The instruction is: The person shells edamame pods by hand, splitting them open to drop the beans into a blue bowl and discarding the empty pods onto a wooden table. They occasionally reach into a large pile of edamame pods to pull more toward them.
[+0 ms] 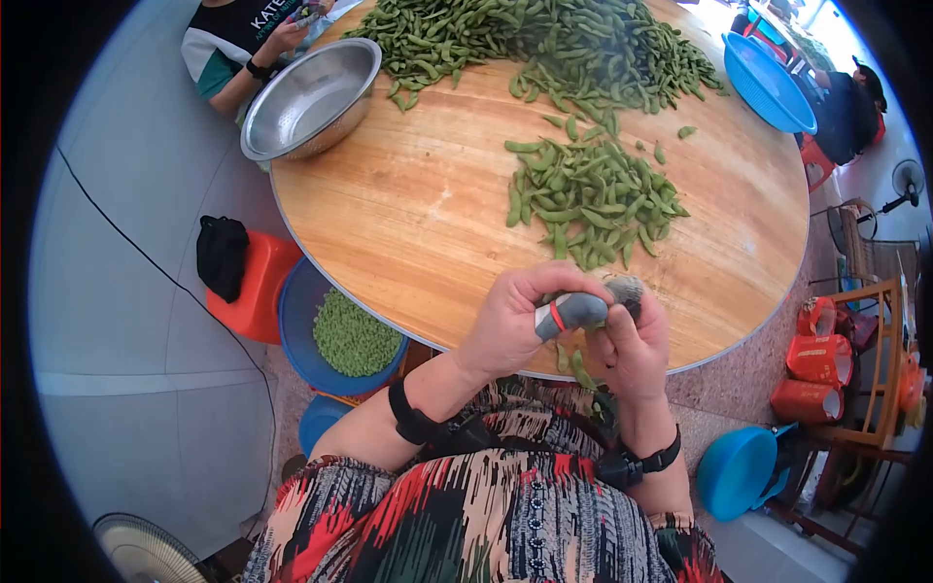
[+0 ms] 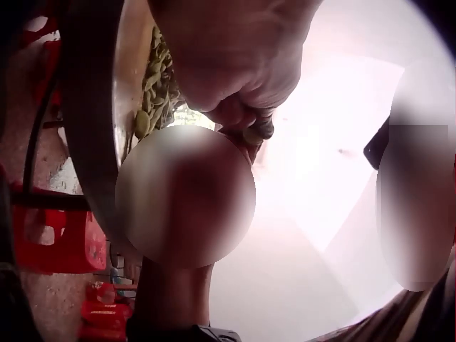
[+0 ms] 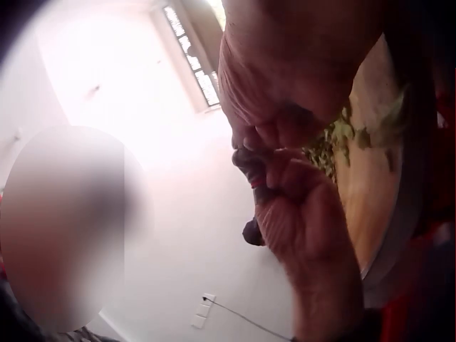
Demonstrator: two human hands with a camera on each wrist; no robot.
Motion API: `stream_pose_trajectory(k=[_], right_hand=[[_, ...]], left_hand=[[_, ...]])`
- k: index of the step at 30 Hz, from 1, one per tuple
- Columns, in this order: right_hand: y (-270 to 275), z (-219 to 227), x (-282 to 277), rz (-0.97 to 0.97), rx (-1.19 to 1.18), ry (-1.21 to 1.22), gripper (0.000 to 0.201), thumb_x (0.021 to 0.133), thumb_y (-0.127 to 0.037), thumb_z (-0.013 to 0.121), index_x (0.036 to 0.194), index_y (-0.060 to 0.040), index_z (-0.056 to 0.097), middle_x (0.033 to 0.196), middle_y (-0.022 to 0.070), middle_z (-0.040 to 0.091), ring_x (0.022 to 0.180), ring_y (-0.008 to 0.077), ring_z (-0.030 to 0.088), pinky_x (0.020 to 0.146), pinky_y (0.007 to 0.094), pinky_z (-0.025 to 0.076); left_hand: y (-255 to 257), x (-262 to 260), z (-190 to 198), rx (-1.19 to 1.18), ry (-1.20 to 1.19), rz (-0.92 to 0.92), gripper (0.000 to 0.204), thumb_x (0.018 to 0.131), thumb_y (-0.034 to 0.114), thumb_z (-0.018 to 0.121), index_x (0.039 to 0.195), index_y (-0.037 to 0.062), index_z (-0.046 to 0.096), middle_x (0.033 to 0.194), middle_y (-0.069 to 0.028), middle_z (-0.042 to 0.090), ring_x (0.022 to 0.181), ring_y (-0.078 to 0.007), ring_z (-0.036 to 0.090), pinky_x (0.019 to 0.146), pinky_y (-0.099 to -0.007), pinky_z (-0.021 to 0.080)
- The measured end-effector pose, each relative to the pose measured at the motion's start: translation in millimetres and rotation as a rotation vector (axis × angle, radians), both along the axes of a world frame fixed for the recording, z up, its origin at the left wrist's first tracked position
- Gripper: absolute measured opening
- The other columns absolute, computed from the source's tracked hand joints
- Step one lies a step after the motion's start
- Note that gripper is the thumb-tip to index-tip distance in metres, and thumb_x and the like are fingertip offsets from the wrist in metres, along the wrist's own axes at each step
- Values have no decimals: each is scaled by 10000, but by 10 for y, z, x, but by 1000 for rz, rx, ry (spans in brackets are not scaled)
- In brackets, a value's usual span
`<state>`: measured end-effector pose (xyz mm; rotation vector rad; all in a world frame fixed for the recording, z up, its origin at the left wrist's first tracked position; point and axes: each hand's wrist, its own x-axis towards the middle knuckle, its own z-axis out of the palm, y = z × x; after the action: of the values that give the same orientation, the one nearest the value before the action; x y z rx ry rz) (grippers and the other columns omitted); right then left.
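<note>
Both hands meet over the table's near edge, fingertips together. My left hand [image 1: 501, 330] wears a grey finger cot [image 1: 583, 311] with a red band on its thumb, and pinches an edamame pod that the fingers mostly hide. From the other side my right hand [image 1: 637, 355], also with a grey cover on a finger, grips the same pod. A small heap of green edamame pods [image 1: 598, 194] lies just beyond the hands. Below the fingers, a loose pod [image 1: 581, 369] shows at the table edge. The wrist views are dark, with the hands overlapping.
A large pod pile [image 1: 544, 39] covers the far side of the round wooden table [image 1: 389, 204]. A steel basin [image 1: 311, 97] stands at its left rim, a blue basket [image 1: 768, 83] at its right. Shelled beans [image 1: 355, 335] fill a blue tub below left. Another person [image 1: 238, 58] sits far left.
</note>
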<state>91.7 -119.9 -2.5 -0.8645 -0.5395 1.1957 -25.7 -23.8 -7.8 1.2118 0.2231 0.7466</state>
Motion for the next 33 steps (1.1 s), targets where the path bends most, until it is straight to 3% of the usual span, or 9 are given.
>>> stream_pose_trajectory(k=[4,8,10,14,19,23,26,28,33], right_hand=[[60,24,-9,-120,78,-601,168,846,-147,608,889,-22,506,615,-6,519,490,33,446,434,168,316],[37,65,15,-57,-8,-579,126,863,-129,573,872,-20,509,614,1,521,472,29,433,416,166,305],[17,103,36,177,-86,244,94,879,-109,533,849,-22,513,611,5,534,448,31,422,396,163,292],[71,75,-1,120,-135,393,85,890,-94,498,841,-27,514,601,-9,537,418,36,396,379,157,270],[113,-37,21,-270,-49,-981,98,817,-86,600,845,-4,555,569,34,532,434,87,479,413,229,366],[-42,327,439,541,-82,-898,142,791,-90,626,899,-13,576,604,76,553,501,143,537,474,271,416],[196,201,434,-117,-313,-1330,166,795,-118,625,918,-22,571,630,105,575,552,236,573,509,327,442],[274,34,470,-190,-300,-1438,197,790,-146,626,931,-23,563,676,149,587,636,317,585,571,382,456],[197,-159,483,-254,-197,-1406,186,810,-175,616,873,-13,549,671,119,574,574,253,561,507,354,423]], left_hand=[[82,-30,48,114,39,80,152,768,58,668,918,33,656,780,-22,602,737,-93,559,650,-228,441],[143,-101,88,330,81,80,170,754,61,676,922,40,657,774,-39,605,727,-125,580,632,-236,445],[143,-124,94,524,108,55,171,737,53,674,906,36,653,786,-71,615,742,-160,587,653,-254,449],[166,-76,68,587,173,104,142,744,37,643,886,33,635,779,-96,609,734,-199,599,644,-273,458],[128,-22,-6,714,436,258,172,751,-4,555,921,16,565,786,-136,592,720,-272,588,642,-315,460],[304,-43,1,624,637,354,183,757,-12,535,937,12,555,806,-157,584,750,-309,575,668,-333,457],[247,19,-39,738,649,405,184,769,-22,504,945,5,550,846,-173,579,792,-324,567,700,-344,451],[122,71,-62,855,605,46,232,772,-27,486,995,-8,546,873,-196,569,845,-337,558,739,-350,446],[55,95,-82,403,530,-19,241,834,56,534,1071,21,557,865,-72,581,815,-195,560,708,-275,442]])
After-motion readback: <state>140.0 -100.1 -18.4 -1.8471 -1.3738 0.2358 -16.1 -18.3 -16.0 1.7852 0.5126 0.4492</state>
